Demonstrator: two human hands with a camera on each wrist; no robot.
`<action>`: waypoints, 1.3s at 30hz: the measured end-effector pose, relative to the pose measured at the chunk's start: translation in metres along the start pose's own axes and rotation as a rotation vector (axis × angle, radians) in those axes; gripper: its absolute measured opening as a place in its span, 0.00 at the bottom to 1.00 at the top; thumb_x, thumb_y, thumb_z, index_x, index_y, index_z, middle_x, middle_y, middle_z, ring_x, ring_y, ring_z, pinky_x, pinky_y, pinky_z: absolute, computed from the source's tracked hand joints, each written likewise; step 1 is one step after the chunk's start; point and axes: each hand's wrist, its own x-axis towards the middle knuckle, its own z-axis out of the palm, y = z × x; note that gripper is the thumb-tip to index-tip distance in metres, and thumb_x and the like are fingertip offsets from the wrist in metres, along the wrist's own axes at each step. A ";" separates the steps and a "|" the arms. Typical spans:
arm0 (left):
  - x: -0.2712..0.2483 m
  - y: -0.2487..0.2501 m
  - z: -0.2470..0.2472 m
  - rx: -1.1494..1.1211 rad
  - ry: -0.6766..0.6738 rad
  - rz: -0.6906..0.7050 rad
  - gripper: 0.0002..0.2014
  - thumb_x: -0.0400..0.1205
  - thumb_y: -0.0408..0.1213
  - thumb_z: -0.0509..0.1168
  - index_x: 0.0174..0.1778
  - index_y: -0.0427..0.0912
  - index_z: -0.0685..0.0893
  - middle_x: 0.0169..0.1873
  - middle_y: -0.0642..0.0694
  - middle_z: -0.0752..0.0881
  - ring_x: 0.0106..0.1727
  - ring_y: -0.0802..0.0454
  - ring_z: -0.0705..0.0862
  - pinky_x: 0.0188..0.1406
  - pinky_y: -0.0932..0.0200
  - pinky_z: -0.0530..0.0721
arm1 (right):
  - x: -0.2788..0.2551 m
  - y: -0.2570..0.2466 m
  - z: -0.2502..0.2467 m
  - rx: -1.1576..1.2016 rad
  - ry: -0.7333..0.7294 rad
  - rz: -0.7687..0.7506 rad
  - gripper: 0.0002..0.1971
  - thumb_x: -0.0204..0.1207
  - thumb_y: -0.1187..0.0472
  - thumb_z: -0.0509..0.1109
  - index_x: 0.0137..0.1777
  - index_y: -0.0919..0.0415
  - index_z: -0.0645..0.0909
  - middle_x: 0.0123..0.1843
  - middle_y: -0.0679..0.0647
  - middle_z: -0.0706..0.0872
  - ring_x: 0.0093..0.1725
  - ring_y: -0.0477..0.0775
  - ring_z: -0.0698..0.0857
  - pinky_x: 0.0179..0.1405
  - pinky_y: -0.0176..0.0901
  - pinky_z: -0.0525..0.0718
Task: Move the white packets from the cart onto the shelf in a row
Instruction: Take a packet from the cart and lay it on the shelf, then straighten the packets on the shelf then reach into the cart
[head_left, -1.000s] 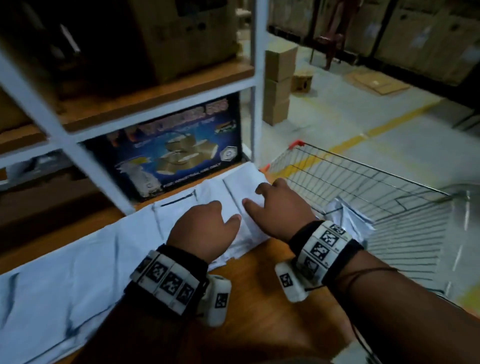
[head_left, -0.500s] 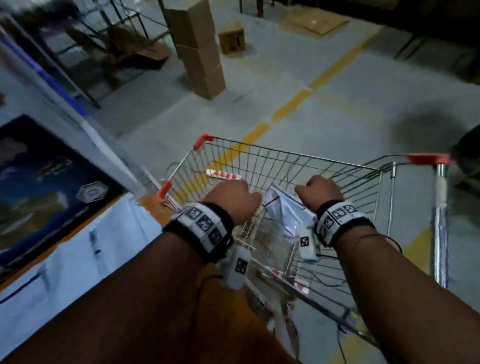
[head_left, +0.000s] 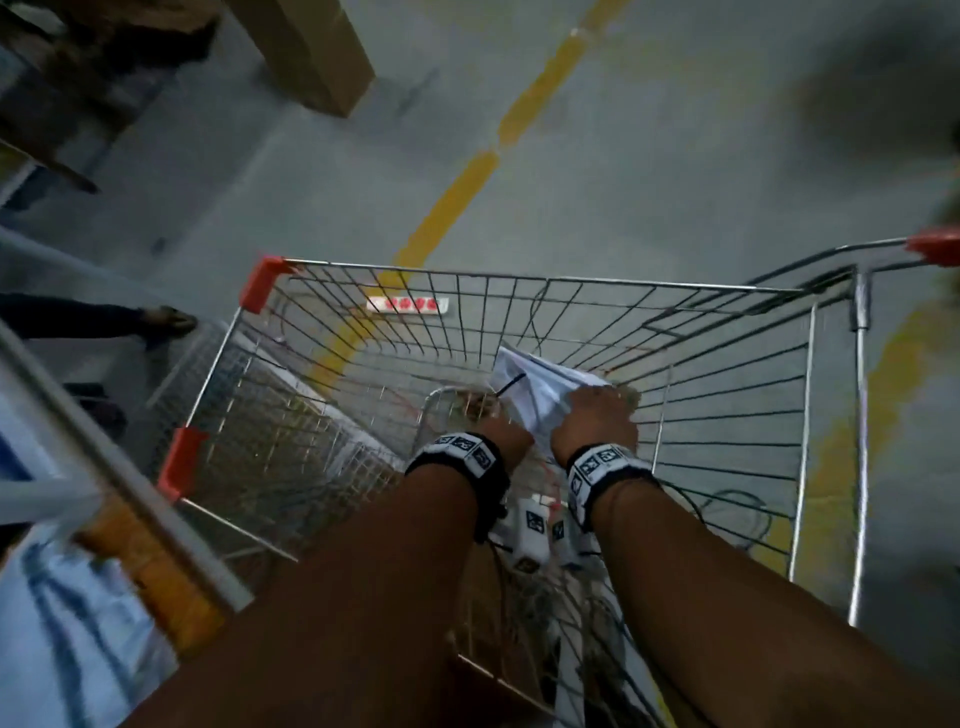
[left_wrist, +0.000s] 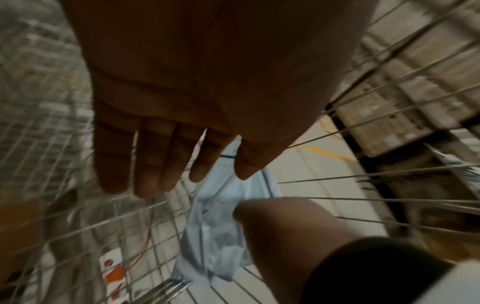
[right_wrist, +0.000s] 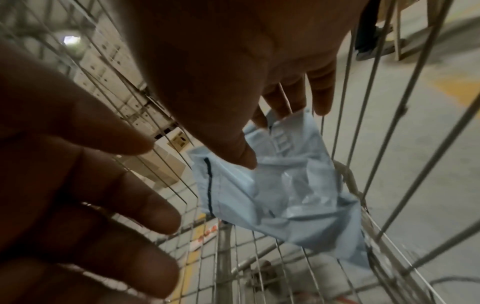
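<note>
A crumpled white packet (head_left: 524, 379) (right_wrist: 272, 195) (left_wrist: 215, 226) leans against the far right wall inside the wire cart (head_left: 545, 281). My right hand (head_left: 597, 415) (right_wrist: 267, 136) is on it, thumb on its face and fingertips behind its top edge. My left hand (head_left: 501, 423) (left_wrist: 168, 164) hovers just left of the packet, fingers straight and holding nothing. More white packets (head_left: 62, 649) lie on the wooden shelf (head_left: 156, 582) at the lower left.
The cart's wire walls close in round both hands; red caps (head_left: 265, 280) mark its left corners and its handle (head_left: 935, 247) is at the right. A cardboard box (head_left: 311, 52), a yellow floor line (head_left: 457, 202) and someone's foot (head_left: 166, 319) lie beyond.
Both hands left the packets on the shelf, swung right over the cart and dropped down inside it. My right hand has reached the packet.
</note>
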 end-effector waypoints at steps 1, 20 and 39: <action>0.008 -0.003 0.005 -0.054 -0.002 -0.001 0.20 0.91 0.35 0.60 0.78 0.32 0.77 0.74 0.31 0.80 0.74 0.35 0.80 0.68 0.49 0.78 | 0.005 0.000 0.004 -0.007 0.018 0.003 0.32 0.77 0.46 0.67 0.79 0.59 0.75 0.77 0.66 0.78 0.77 0.72 0.77 0.74 0.69 0.79; 0.050 -0.044 0.056 -1.048 0.066 -0.214 0.41 0.75 0.63 0.68 0.78 0.38 0.78 0.71 0.34 0.83 0.70 0.34 0.83 0.71 0.44 0.81 | -0.007 -0.037 0.046 0.612 -0.261 -0.157 0.04 0.81 0.53 0.71 0.45 0.49 0.86 0.42 0.47 0.89 0.46 0.56 0.89 0.43 0.41 0.83; -0.186 -0.048 -0.012 -1.271 0.402 0.205 0.48 0.60 0.45 0.77 0.77 0.51 0.64 0.64 0.42 0.81 0.59 0.43 0.87 0.52 0.34 0.92 | -0.143 -0.057 -0.113 1.685 -0.739 -0.087 0.22 0.82 0.44 0.76 0.68 0.59 0.87 0.59 0.62 0.94 0.59 0.65 0.92 0.65 0.63 0.86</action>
